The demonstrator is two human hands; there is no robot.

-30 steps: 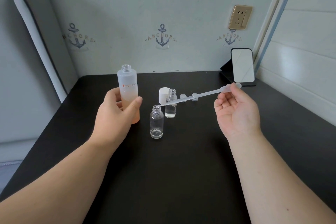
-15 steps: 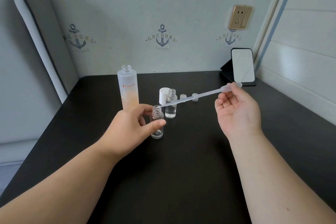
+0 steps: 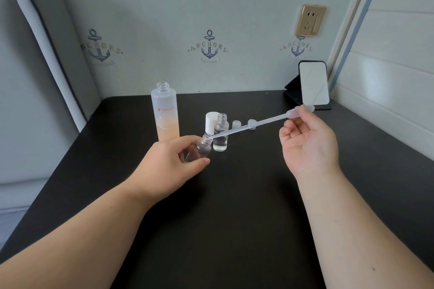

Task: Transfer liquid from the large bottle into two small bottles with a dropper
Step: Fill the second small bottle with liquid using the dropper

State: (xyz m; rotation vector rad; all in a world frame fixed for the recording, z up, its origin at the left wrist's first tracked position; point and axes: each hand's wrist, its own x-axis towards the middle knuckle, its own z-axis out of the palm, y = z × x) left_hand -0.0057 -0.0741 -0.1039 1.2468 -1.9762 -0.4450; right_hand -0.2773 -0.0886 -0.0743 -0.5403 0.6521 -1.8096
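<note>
Head view: your left hand (image 3: 172, 163) grips the near small bottle (image 3: 200, 149), tilted so its neck points up-right. Your right hand (image 3: 307, 145) pinches the dropper (image 3: 253, 125) bulb; the dropper slants down-left, tip at that bottle's mouth. The large bottle (image 3: 166, 112) stands upright behind on the black table (image 3: 234, 206).

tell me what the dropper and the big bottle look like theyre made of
Dropper: thin, flexible-looking translucent plastic, milky, the table showing dimly through it. Large bottle: frosted, matte wall that blurs the peach liquid inside; frosted plastic or glass, can't tell which.
</note>
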